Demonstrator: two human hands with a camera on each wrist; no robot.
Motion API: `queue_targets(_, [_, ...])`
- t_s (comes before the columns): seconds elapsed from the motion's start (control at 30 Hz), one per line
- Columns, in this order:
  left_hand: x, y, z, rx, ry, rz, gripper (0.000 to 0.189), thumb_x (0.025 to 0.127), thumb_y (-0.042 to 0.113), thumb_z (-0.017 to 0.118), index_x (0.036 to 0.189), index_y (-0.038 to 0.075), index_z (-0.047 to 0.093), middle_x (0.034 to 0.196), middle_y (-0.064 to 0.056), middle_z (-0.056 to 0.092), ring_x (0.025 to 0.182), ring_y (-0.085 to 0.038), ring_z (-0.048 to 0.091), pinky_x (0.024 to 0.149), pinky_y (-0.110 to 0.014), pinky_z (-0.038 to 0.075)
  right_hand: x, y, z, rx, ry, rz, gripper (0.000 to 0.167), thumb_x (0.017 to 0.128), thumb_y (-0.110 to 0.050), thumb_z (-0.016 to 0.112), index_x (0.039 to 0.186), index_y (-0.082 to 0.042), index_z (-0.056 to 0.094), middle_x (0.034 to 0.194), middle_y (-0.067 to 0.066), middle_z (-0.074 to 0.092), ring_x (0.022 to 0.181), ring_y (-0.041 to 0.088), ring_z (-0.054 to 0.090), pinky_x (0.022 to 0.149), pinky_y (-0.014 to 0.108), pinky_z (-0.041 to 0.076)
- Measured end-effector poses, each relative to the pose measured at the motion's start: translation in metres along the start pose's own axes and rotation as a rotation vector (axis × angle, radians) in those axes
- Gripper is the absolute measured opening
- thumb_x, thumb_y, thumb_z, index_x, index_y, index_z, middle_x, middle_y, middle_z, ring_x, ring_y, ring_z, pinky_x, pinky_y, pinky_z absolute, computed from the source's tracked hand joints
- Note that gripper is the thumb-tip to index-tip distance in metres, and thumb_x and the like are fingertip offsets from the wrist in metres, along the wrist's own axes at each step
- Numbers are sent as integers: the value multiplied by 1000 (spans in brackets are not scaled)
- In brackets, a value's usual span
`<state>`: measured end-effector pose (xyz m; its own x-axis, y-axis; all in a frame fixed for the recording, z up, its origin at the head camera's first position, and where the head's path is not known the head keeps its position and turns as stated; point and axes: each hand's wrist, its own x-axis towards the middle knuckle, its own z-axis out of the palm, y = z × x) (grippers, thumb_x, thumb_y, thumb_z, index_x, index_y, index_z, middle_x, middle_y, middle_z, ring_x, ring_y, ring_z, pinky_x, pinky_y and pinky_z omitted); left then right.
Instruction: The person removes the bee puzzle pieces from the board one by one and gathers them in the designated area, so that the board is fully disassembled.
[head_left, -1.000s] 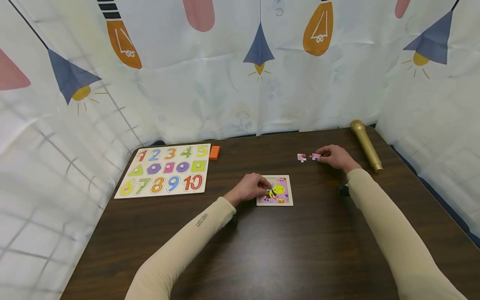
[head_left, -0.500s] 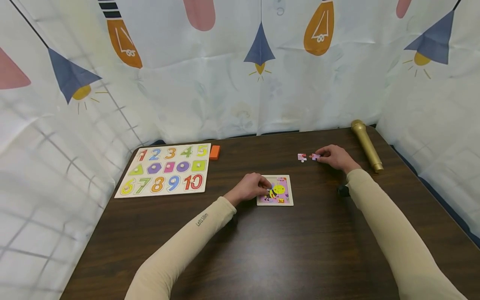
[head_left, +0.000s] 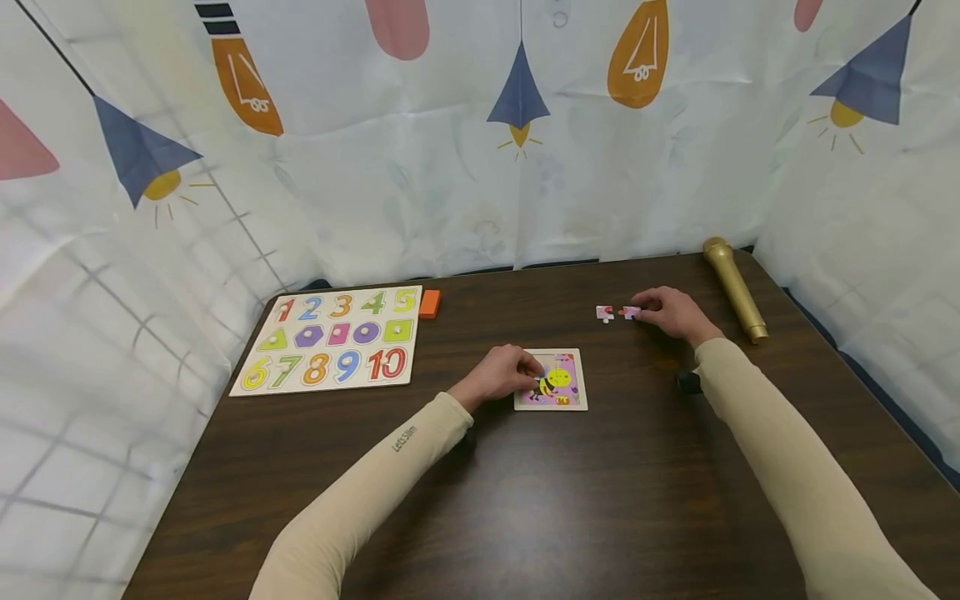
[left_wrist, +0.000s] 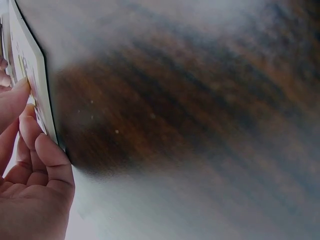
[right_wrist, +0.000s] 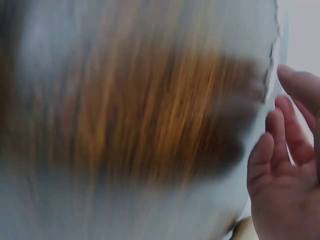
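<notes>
A small square puzzle with a yellow and black bee on pink lies mid-table. My left hand covers its left part, the thumb and fingertips bent down against the picture. In the left wrist view the puzzle is seen edge-on, with the thumb on its face; whether it pinches a piece I cannot tell. Farther back to the right, my right hand holds a pink puzzle piece at its edge between thumb and finger. Another pink puzzle piece lies just left of it, apart.
At the left lies a number and shape board, an orange block beside its upper right corner. A gold microphone-shaped object lies near the table's right back corner. A printed curtain hangs behind the dark table.
Both hands stay almost where they were. The puzzle and the loose pieces show no clear movement; the head view shifts very slightly.
</notes>
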<state>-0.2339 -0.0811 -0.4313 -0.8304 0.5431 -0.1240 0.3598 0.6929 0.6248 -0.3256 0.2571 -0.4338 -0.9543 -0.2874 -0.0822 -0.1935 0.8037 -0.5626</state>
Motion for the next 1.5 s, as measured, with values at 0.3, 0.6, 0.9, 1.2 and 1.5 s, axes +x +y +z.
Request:
queue_targets(0.3, [-1, 1, 0, 0, 10, -4, 20, 88, 11, 72, 108, 7, 75, 101, -2, 71, 83, -12, 57, 77, -25, 47, -20, -55, 25, 47, -32, -130, 34, 96, -18, 62, 125, -1, 62, 122, 19, 60, 106, 32, 55, 92, 50, 44])
queue_targets(0.6, [2, 6, 2, 17, 27, -4, 21, 89, 12, 71, 109, 7, 74, 99, -2, 70, 84, -11, 58, 78, -25, 48, -44, -92, 65, 81, -143, -267, 29, 92, -19, 69, 117, -6, 67, 109, 5, 64, 93, 21, 56, 86, 41, 46])
queue_targets(0.9, [7, 14, 4, 28, 39, 51, 26, 87, 14, 74, 112, 7, 73, 104, -3, 69, 91, -13, 61, 82, -27, 48, -42, -93, 70, 73, -122, -266, 29, 89, -15, 72, 116, -4, 68, 105, 7, 61, 89, 21, 53, 81, 38, 46])
queue_targets(1.2, [10, 7, 5, 77, 20, 76, 21, 87, 9, 73, 107, 8, 76, 100, -2, 70, 88, -12, 58, 79, -26, 47, -42, -92, 70, 60, -146, -248, 29, 89, -16, 72, 116, -4, 68, 105, 7, 60, 90, 21, 52, 81, 37, 45])
queue_targets(1.5, [11, 8, 3, 50, -4, 45, 21, 87, 9, 73, 108, 7, 75, 101, -2, 71, 84, -11, 58, 77, -24, 48, -39, -94, 69, 53, -183, -262, 16, 90, -15, 70, 105, -9, 70, 102, 5, 58, 90, 21, 50, 81, 37, 44])
